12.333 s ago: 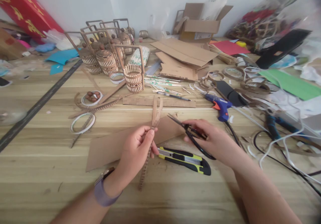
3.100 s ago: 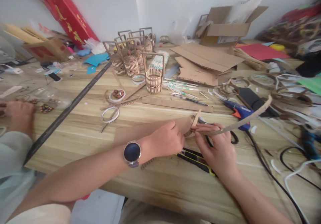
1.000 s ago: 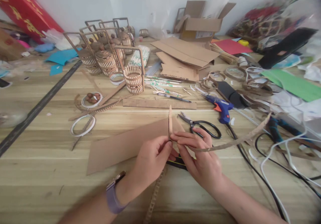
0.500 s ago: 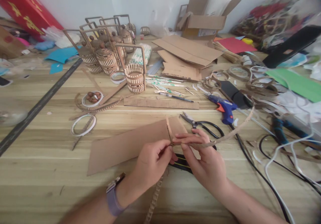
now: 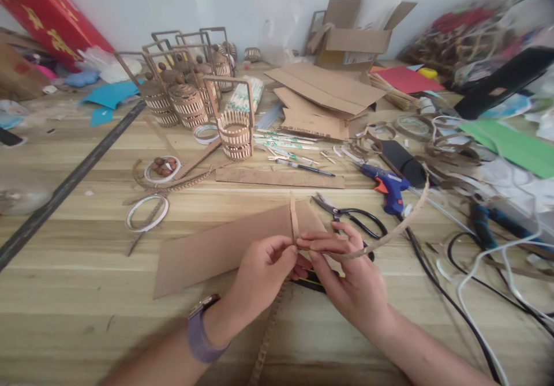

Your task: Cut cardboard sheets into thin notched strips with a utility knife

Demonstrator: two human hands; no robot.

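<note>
Between my two hands, above the table, is a narrow cardboard strip [image 5: 400, 224]. Its long end curves up and away to the right, and a short piece of cardboard stands upright at the pinch. My left hand [image 5: 266, 265] grips it between thumb and fingers. My right hand [image 5: 350, 265] pinches the same strip close beside, fingertips nearly meeting the left ones. Below my hands lie a flat cardboard sheet [image 5: 208, 262] and a black tool with yellow lines [image 5: 309, 282], partly hidden. A corrugated strip [image 5: 266, 340] runs down from under my left hand.
Black-handled scissors [image 5: 363, 218] and a blue glue gun [image 5: 392, 190] lie beyond my right hand. Small stick-and-cardboard buckets [image 5: 236, 135] stand at the back left. Tape rolls [image 5: 147, 213] lie left; cables [image 5: 463, 293] trail at right.
The long end of the strip has swung slightly left, and the short upright piece has turned a little. Both hands keep their pinch; the view has shifted slightly.
</note>
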